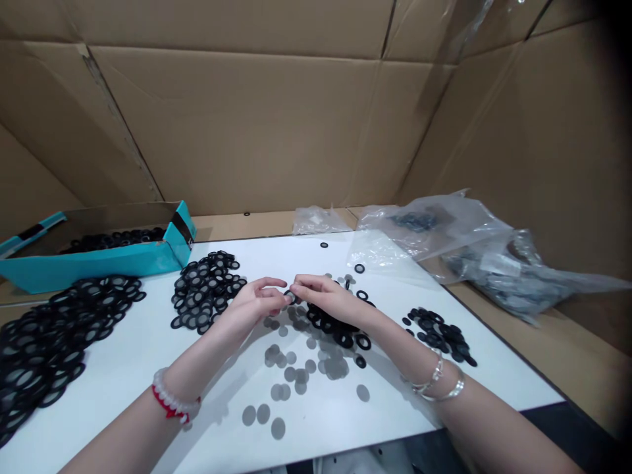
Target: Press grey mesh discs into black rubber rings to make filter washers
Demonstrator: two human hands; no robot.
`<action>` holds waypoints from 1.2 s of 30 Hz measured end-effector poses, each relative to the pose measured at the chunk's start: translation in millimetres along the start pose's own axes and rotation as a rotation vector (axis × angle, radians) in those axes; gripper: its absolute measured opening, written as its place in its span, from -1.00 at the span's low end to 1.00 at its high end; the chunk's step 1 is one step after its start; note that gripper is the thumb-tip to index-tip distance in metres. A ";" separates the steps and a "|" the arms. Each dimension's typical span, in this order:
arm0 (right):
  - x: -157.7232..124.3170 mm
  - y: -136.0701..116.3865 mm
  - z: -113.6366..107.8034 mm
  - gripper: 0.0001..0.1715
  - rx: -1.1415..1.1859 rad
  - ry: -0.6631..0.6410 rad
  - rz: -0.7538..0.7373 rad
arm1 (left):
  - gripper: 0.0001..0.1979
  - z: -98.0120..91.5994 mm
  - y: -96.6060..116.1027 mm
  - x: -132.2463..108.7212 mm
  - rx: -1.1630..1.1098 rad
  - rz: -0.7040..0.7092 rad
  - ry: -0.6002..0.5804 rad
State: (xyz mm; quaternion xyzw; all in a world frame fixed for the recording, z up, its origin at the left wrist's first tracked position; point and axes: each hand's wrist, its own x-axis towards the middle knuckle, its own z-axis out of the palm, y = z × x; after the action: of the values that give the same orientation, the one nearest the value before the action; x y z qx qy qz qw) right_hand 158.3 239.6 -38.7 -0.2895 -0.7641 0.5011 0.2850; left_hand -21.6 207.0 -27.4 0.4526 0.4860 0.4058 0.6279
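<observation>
My left hand (257, 303) and my right hand (320, 297) meet above the middle of a white table (316, 421). Their fingertips pinch a small black rubber ring (290, 297) between them. Just beyond my right hand lies a heap of black rings (333, 321). Loose grey mesh discs (300, 375) are scattered below my hands. Left of my left hand is a pile of black rings with mesh centres (203, 293), and a larger pile (49, 349) spreads along the table's left side.
A teal cardboard tray (89, 270) holding black rings stands at the back left. Another small pile of rings (437, 336) lies at the right. Clear plastic bags (498, 263) lie beyond the table's right edge, in front of brown cardboard walls (247, 118).
</observation>
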 end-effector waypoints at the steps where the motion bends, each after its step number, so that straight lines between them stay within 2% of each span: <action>1: -0.5 0.9 -1.2 -0.59 0.001 -0.036 0.019 | -0.57 -0.2 -0.4 -0.2 0.012 0.011 -0.023; 4: -1.3 2.6 -3.0 -0.58 -0.014 -0.086 0.048 | -0.56 -0.7 -0.9 0.1 0.048 0.038 -0.062; 8: -1.5 1.2 -2.9 -0.57 -0.047 -0.073 0.015 | -0.62 0.3 -3.2 2.2 0.075 0.022 -0.045; 11: -1.8 0.0 -4.7 -0.56 -0.099 -0.058 -0.014 | -0.65 2.3 -7.5 3.2 0.039 -0.015 -0.023; 19: -1.5 -2.9 -10.2 -0.60 -0.172 -0.058 -0.031 | -0.58 5.6 -8.0 1.8 -0.109 0.018 0.062; 24: -0.9 -5.5 -2.0 -0.62 -0.220 0.021 -0.072 | -0.58 5.5 -3.0 0.8 -0.143 -0.004 0.044; 30: -3.8 -9.8 12.2 -0.67 -0.451 0.163 -0.151 | -0.61 5.8 -0.6 -1.2 -0.081 0.008 0.180; 33: -3.5 -8.4 13.3 -0.65 -0.443 0.178 -0.123 | -0.61 5.2 -0.3 -1.7 -0.086 0.032 0.152; 36: -1.7 -4.8 10.4 -0.62 -0.334 0.150 -0.073 | -0.59 3.0 -0.7 -0.3 -0.103 0.034 0.099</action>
State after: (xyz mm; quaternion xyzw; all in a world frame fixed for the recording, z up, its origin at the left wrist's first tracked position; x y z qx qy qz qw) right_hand 151.1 230.5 -38.0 -0.3415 -0.8233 0.3334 0.3072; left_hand -18.7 206.0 -27.7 0.4072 0.4873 0.4627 0.6186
